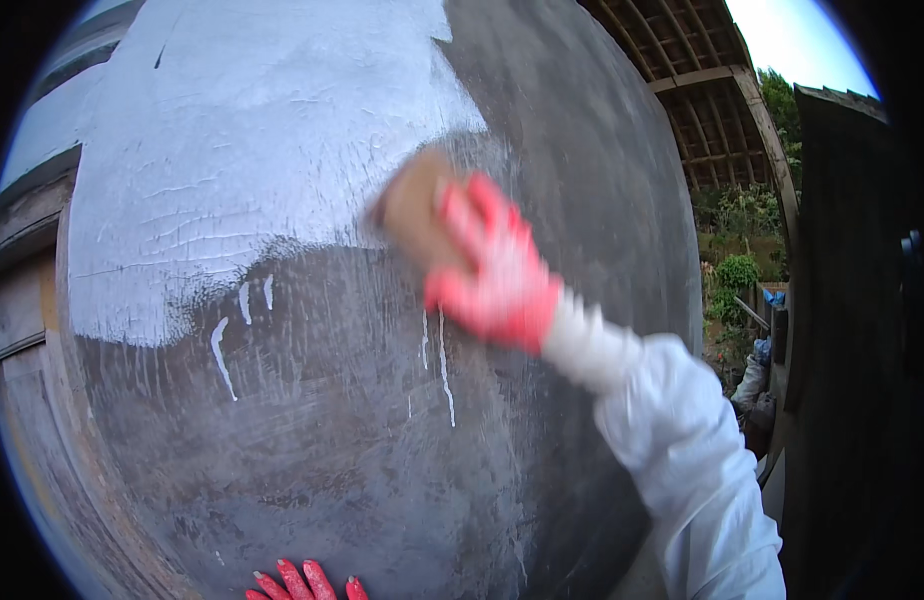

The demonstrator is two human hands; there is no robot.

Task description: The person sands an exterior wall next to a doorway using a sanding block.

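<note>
My right hand (499, 262), in a red and white glove, grips a wide brown brush (418, 210) with what looks like a wooden body. Motion blurs both of them. The brush lies at the ragged lower right border of white paint (229, 150) on a grey plastered wall (342, 420). Its bristles are mostly hidden. At the bottom rim, only the red gloved fingers of my left hand (300, 585) show, spread and pointing up; whether they touch the wall, I cannot tell. Several white drips (447, 375) run down the grey plaster below the paint.
A weathered wooden frame (79, 420) borders the wall on the left. Overhead at right, a roof with wooden rafters (687, 37) juts out. A dark upright panel (837, 337) stands at far right, beside plants (736, 274) and stuffed sacks (751, 382).
</note>
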